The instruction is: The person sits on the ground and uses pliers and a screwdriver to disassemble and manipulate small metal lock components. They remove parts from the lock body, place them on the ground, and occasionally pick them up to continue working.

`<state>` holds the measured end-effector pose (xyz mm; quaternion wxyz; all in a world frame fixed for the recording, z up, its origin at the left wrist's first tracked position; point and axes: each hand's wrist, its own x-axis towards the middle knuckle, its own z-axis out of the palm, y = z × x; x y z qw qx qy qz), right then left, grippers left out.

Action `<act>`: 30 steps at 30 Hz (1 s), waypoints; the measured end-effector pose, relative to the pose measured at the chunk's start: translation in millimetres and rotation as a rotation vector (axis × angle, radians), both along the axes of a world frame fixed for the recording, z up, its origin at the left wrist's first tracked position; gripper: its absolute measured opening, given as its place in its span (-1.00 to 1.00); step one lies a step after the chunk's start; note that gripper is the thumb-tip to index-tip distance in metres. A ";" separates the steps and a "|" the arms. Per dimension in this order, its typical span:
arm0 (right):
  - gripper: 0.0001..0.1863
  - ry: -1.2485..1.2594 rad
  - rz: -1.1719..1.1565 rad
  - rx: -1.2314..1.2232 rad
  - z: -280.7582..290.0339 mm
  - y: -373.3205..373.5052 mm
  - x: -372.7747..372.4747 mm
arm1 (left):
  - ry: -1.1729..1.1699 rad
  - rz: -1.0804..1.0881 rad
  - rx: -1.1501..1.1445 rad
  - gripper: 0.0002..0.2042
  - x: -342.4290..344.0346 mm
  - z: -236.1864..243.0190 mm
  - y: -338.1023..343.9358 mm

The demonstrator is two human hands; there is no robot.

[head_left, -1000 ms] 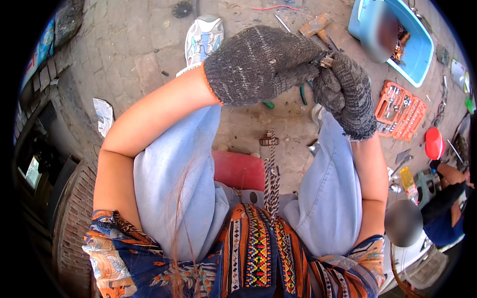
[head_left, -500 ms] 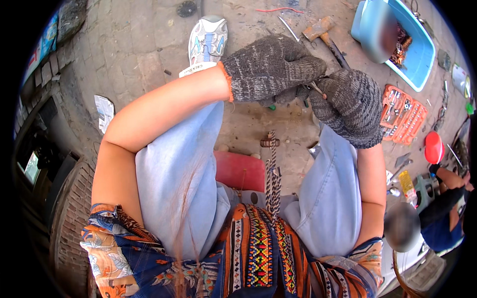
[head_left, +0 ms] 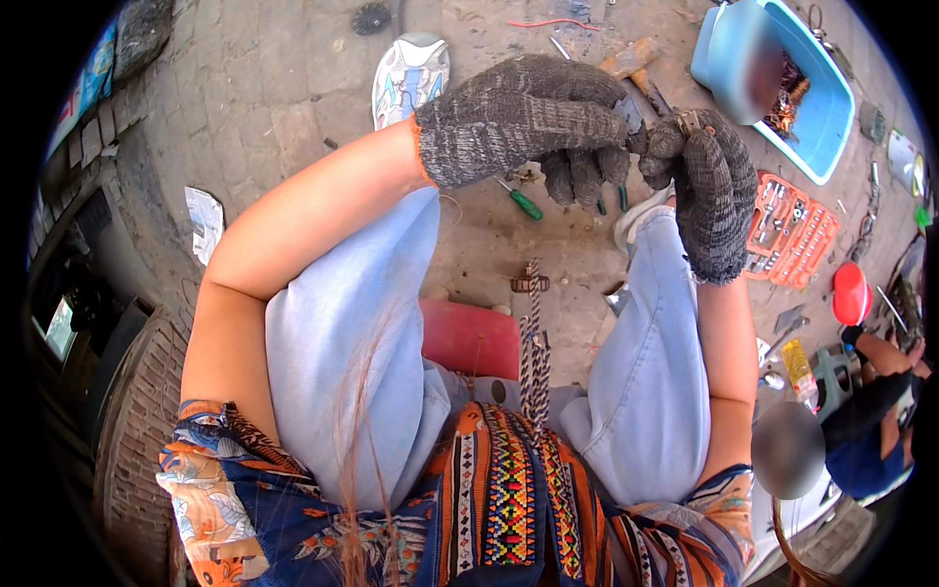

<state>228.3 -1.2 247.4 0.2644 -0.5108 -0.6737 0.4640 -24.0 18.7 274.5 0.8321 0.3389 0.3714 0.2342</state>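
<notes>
Both my hands wear dark grey knitted gloves and meet above the space between my knees. My left hand reaches in from the left, its thumb and forefinger pinched on a small dark metal piece. My right hand is curled opposite, fingertips close to that piece. A small brownish metal bit shows at the right fingers; the glove hides most of it. Beneath my left hand a screwdriver with a green handle lies on the ground.
A hammer lies beyond my hands. To the right are a blue tub holding copper-coloured scrap, an orange-red socket set case and a red bowl. Another person is at the far right. A red stool shows between my legs.
My gloved hands have shifted and turned, the left slightly leftward, and the dark metal piece now shows between them. More of the green screwdriver has come into sight.
</notes>
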 end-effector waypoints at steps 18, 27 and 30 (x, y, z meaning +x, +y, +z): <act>-0.67 0.607 -0.082 -0.697 19.1 6.3 -37.0 | 0.824 -0.131 1.349 -0.62 -11.2 0.9 -4.3; -0.81 0.588 0.036 -0.731 29.7 23.0 -45.7 | 0.886 -0.125 1.463 -0.66 -17.7 -2.6 -3.8; -0.80 0.373 0.017 -0.602 33.0 17.9 -51.1 | 0.840 -0.144 1.469 -0.65 -22.8 -2.9 -6.1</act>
